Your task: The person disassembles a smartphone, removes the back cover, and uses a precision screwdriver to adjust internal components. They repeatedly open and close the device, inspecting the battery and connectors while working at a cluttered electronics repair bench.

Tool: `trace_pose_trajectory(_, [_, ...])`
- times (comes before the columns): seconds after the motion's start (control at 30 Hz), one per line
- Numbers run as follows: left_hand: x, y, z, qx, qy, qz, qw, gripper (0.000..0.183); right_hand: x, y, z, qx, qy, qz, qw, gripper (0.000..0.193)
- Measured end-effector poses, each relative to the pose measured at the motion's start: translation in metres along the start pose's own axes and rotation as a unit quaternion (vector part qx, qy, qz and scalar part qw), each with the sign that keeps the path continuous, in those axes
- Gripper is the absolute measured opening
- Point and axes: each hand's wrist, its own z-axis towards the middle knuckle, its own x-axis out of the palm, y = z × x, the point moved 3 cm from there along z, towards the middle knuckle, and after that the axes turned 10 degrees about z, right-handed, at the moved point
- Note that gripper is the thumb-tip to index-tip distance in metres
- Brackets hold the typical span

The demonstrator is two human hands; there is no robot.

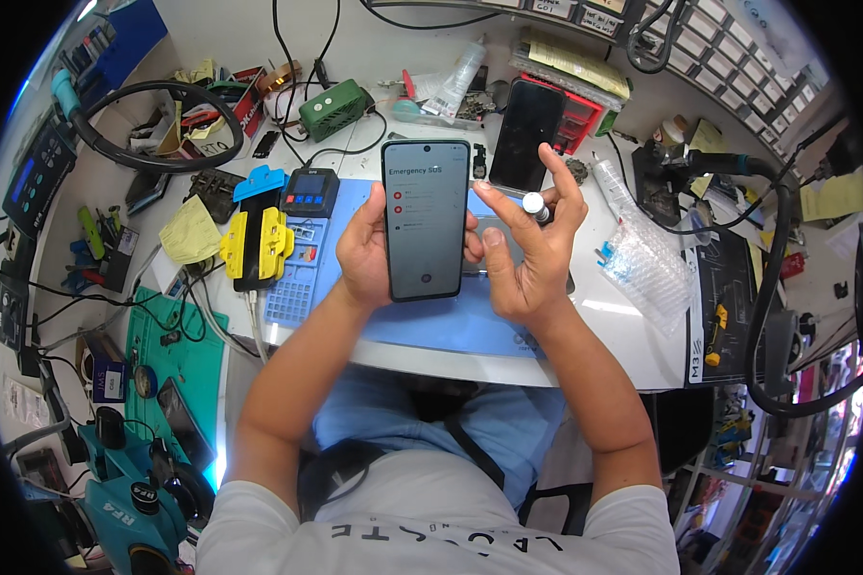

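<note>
A smartphone [426, 244] with its screen lit stands nearly upright in my left hand [362, 254], whose palm and thumb press its left edge while fingertips curl round the right edge. The screen shows a grey page with a heading and a few lines beside red dots. My right hand [532, 249] is just right of the phone, fingers spread and holding nothing; its index fingertip is close to the phone's upper right edge. Behind that hand, partly hidden, are a small bottle with a silver cap [534, 204] and a flat grey device lying on the blue mat [355, 321].
A second phone with a dark screen [527, 134] leans against a red box at the back. Left of the mat are a yellow-and-black holder [259, 244] and a small black control box [310, 192]. Bubble wrap [647, 273] lies on the right. A teal microscope [129, 498] fills the lower left.
</note>
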Motion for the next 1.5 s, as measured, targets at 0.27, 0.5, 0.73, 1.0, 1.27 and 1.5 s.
trace_pose_trajectory(0.27, [0.003,0.001,-0.004,-0.009,-0.004,-0.045,0.999,0.075,0.003,0.0,0.002,-0.005,0.003,0.018,1.0,0.047])
trace_pose_trajectory(0.5, [0.002,0.002,-0.004,-0.012,0.002,-0.028,1.0,0.074,0.002,-0.001,0.001,-0.001,-0.002,0.009,1.0,0.048])
trace_pose_trajectory(0.73, [0.014,0.001,-0.002,-0.016,0.021,-0.062,0.998,0.075,0.001,-0.002,0.0,-0.001,-0.014,0.018,1.0,0.049])
trace_pose_trajectory(1.0, [0.014,0.002,-0.002,-0.03,0.024,-0.078,0.996,0.074,0.0,-0.002,0.001,-0.001,-0.018,0.008,1.0,0.049])
trace_pose_trajectory(1.27, [-0.001,0.007,-0.006,-0.039,-0.047,-0.072,0.995,0.072,0.001,0.004,0.005,-0.017,0.014,0.001,1.0,0.041])
trace_pose_trajectory(1.5, [-0.001,-0.002,0.001,-0.028,-0.017,-0.012,0.999,0.076,0.005,-0.01,-0.006,0.055,-0.003,0.125,0.991,0.047])
